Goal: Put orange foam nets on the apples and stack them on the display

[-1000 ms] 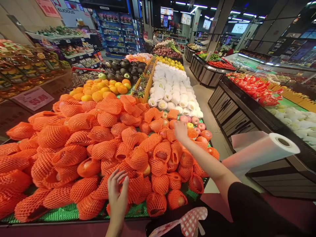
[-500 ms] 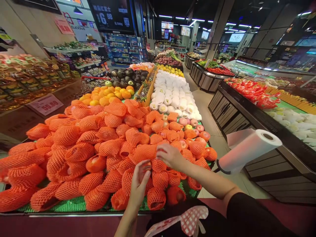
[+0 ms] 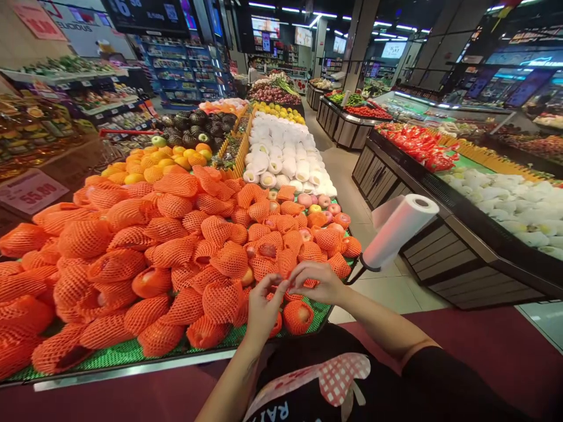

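My left hand and my right hand meet above the front right part of the fruit pile. Thumb and fingers of each are pinched, with the fingertips nearly touching. Anything between them is too small or hidden to make out. Just behind the fingertips lies an orange foam net sleeve. To the left, a fruit in an orange foam net rests on the heap. Below my hands, a netted apple sits near the display's front corner.
A roll of clear plastic bags stands on a holder at the display's right corner. White-wrapped fruit, oranges and bare apples lie farther back. A dark produce counter stands across the aisle to the right.
Both hands have come away from the netted fruit, which now rests on the pile. They have moved right and closer together, fingertips meeting. The view has shifted to the right.
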Available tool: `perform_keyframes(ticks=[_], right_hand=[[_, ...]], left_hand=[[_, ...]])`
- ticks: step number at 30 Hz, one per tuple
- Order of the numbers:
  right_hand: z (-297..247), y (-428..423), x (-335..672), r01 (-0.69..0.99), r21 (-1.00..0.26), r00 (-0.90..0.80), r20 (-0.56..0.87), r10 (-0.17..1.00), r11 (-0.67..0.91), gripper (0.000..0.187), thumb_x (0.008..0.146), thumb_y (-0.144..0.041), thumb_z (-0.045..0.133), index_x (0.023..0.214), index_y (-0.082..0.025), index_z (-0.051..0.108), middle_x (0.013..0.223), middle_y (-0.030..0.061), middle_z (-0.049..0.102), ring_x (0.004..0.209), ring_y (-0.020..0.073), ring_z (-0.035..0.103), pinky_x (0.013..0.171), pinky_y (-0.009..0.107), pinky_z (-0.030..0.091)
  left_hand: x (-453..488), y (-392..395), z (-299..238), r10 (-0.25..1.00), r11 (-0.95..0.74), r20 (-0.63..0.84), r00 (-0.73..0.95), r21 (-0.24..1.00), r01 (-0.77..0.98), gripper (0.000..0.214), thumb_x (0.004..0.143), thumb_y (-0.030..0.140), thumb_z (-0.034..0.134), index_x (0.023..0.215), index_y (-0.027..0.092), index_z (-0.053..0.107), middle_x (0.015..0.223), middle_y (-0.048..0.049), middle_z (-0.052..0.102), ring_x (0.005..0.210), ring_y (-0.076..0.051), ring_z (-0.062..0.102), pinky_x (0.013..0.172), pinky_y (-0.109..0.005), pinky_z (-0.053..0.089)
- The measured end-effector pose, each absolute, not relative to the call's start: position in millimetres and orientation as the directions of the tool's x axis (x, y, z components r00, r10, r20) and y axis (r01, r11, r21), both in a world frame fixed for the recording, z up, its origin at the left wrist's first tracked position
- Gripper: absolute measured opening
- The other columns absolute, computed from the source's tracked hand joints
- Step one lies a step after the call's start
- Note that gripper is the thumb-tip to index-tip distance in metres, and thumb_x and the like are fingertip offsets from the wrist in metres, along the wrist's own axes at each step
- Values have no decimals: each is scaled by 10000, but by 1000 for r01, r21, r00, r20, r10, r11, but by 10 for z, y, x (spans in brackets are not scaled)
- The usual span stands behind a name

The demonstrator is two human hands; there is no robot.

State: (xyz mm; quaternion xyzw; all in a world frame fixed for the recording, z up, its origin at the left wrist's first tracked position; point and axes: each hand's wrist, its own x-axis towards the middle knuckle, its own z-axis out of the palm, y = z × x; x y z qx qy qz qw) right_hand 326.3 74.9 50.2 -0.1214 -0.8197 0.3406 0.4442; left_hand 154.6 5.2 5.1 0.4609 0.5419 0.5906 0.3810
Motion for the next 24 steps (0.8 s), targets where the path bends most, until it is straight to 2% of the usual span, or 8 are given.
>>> perform_keyframes(ticks=[5, 8, 12, 16, 19, 21, 22, 24], right_hand=[[457, 588, 3371, -48, -836, -433, 510, 743, 546, 229, 843, -343, 831, 769, -212, 658, 837, 48, 672, 765, 168, 648, 667, 296, 553], [415, 495, 3334, -39, -941, -423, 321, 847, 337, 266, 814, -395, 844, 826, -206, 657, 881, 48, 650, 797, 161, 637, 648, 266, 536], [340, 371, 3162, -75, -996, -589, 81, 804, 45, 482, 675, -427, 922, 966, -205, 609, 889, 12, 630, 778, 134, 610, 653, 234, 498], [253, 371, 3036, -101, -994, -653, 32, 757, -45, 475, 677, -378, 893, 899, -219, 504, 792, -33, 563, 693, 111, 530, 647, 233, 468], [180, 435, 3034, -44, -997, -548, 76, 833, 62, 324, 736, -322, 770, 859, -222, 489, 763, -37, 519, 626, 102, 477, 603, 231, 417], [148, 426, 3058, 114, -955, -397, 210, 893, 275, 157, 791, -255, 661, 838, -226, 514, 688, -43, 481, 568, 110, 433, 567, 242, 365], [144, 392, 3072, 192, -890, -359, 329, 873, 414, 86, 816, -221, 619, 828, -228, 534, 654, -40, 483, 549, 117, 431, 558, 252, 349], [162, 264, 3092, 242, -677, -425, 570, 703, 695, 65, 857, -171, 582, 840, -233, 592, 629, -24, 544, 543, 132, 474, 556, 267, 344]], left_hand=[[1545, -138, 82, 947, -143, 153, -281, 988, 55, 384, 918, 533, 661, 769, 181, 630, 703, -13, 636, 673, -154, 611, 662, -258, 506], [1537, -282, 137, 954, -156, 169, -247, 985, 72, 376, 946, 519, 626, 772, 186, 618, 705, -10, 634, 680, -153, 613, 670, -254, 495], [1490, -469, 206, 963, -168, 206, -172, 963, 209, 395, 991, 481, 553, 733, 186, 602, 665, 0, 584, 632, -142, 555, 624, -253, 433], [1373, -621, 231, 955, -131, 199, -218, 948, 291, 409, 989, 483, 528, 702, 193, 559, 620, 17, 514, 577, -131, 483, 577, -252, 382], [1274, -702, 226, 928, -100, 207, -311, 940, 327, 404, 963, 481, 541, 674, 198, 534, 602, 23, 488, 569, -127, 461, 567, -246, 374], [1232, -737, 228, 912, -85, 215, -348, 932, 353, 395, 947, 468, 551, 656, 202, 522, 589, 26, 481, 554, -125, 443, 550, -244, 362], [1222, -750, 233, 908, -80, 220, -357, 926, 369, 389, 941, 455, 553, 646, 204, 515, 581, 27, 478, 546, -123, 438, 542, -244, 355], [1223, -769, 249, 904, -77, 238, -356, 908, 412, 371, 936, 415, 549, 632, 206, 506, 565, 32, 470, 526, -118, 431, 529, -242, 344]])
